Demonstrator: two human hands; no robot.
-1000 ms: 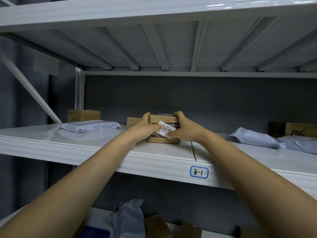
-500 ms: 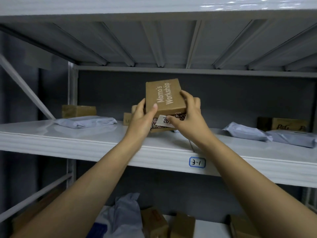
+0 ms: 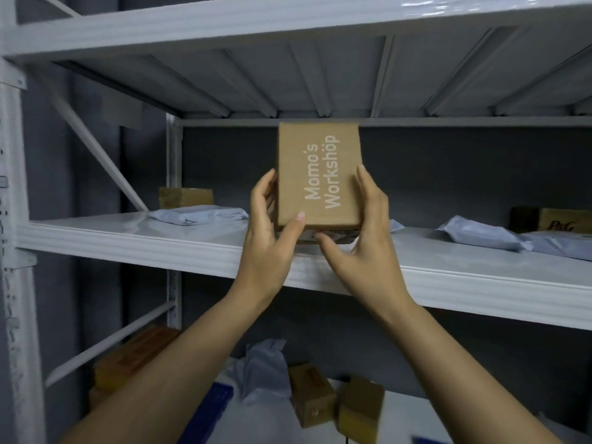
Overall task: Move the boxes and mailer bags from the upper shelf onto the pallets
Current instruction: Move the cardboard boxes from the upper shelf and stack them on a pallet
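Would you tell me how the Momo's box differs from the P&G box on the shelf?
The Momo's box is held in the air between the left hand and right hand; the P&G box rests on the shelf, far right. The Momo's box has white lettering; the P&G box has dark lettering and sits partly behind a mailer bag. Both are brown cardboard.

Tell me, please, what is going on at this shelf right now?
A person holds a Momo's Workshop cardboard box in both hands, left hand on its left side, right hand on its right, raised off the upper shelf. On that shelf lie grey mailer bags, a P&G box and another brown box, not yet moved.
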